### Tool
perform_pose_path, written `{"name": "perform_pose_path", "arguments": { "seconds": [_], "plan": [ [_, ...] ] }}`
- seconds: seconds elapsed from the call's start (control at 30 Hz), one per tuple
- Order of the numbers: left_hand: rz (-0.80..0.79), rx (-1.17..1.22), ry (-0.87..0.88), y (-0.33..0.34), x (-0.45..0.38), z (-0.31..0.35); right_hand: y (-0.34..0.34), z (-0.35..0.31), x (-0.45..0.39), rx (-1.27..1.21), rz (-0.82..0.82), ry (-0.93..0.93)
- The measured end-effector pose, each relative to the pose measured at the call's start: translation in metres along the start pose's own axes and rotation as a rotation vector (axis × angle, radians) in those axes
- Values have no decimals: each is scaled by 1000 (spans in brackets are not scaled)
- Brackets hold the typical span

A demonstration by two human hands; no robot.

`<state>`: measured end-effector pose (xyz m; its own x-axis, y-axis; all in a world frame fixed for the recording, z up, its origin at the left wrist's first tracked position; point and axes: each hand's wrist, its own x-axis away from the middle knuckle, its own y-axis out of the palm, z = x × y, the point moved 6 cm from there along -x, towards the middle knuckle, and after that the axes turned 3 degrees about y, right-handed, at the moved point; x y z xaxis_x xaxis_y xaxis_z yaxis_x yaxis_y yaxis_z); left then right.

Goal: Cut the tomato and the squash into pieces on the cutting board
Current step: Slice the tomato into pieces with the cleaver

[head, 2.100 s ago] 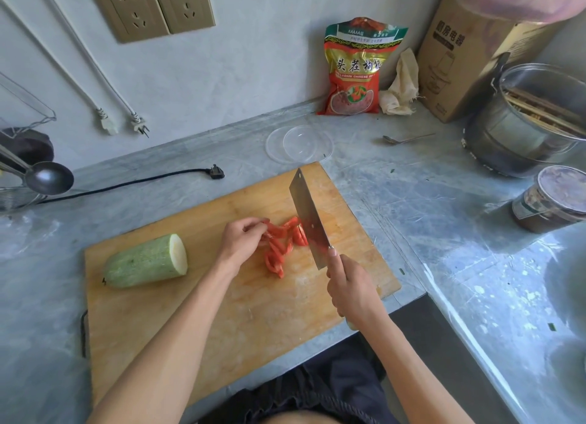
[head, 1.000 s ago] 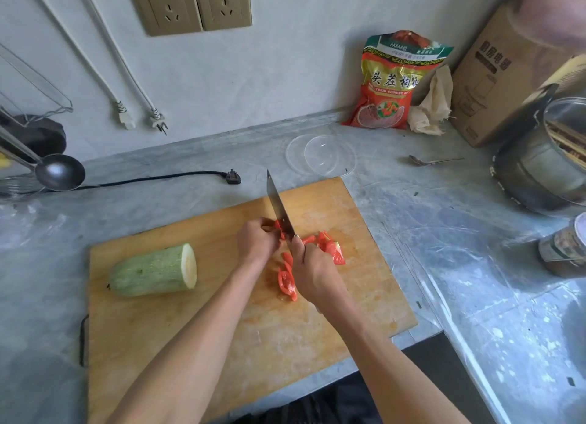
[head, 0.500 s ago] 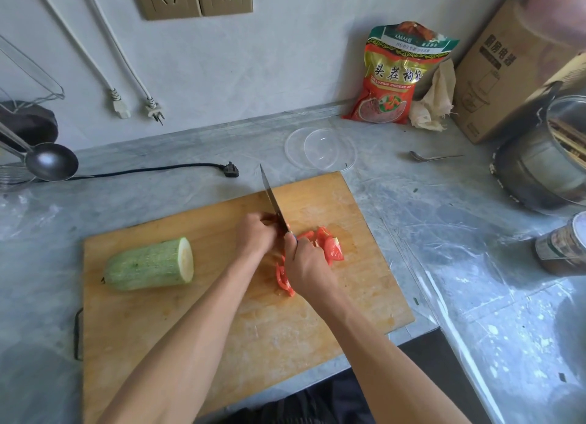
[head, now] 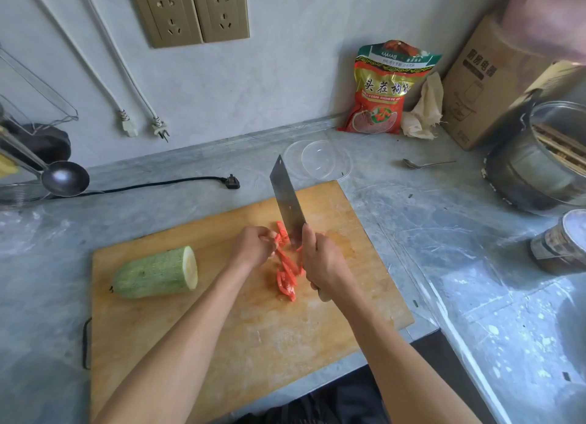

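Both forearms reach forward, left hand [head: 252, 245] with fingers curled, right hand [head: 323, 260] in a closed grip.

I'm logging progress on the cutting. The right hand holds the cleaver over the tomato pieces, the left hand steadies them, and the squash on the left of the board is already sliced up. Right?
Not quite: the squash is not yet sliced; the head view shows it lying as one piece on the cutting board. The rest stands: the right hand holds the cleaver over the tomato pieces, and the left hand steadies them.

Red snack bag [head: 383, 90], cardboard box [head: 485, 84] against wall; spoon [head: 425, 163], ladle [head: 63, 178] on counter.
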<state>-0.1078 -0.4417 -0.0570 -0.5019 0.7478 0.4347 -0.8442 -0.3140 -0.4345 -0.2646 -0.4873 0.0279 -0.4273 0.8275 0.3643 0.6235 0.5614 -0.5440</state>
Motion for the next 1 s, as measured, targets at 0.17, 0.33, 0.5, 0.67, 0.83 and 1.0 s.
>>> {"name": "perform_pose_path", "arguments": {
  "seconds": [0.17,0.33,0.5,0.67,0.83,1.0],
  "plan": [
    [61,-180,78,-3,7,19,-28,5,18,-34,51,-44],
    [-9,-318,162,10,-4,29,-33,23,33,-35,35,-14],
    [-78,-142,169,22,7,37,-38,43,43,-22,65,43],
    [116,-128,122,7,30,15,-52,58,52,81,169,38],
    [95,-153,-24,15,57,-16,-57,78,57,155,251,111],
    [69,-99,-25,41,64,-8,-47,89,59,174,205,151]
  ]
}}
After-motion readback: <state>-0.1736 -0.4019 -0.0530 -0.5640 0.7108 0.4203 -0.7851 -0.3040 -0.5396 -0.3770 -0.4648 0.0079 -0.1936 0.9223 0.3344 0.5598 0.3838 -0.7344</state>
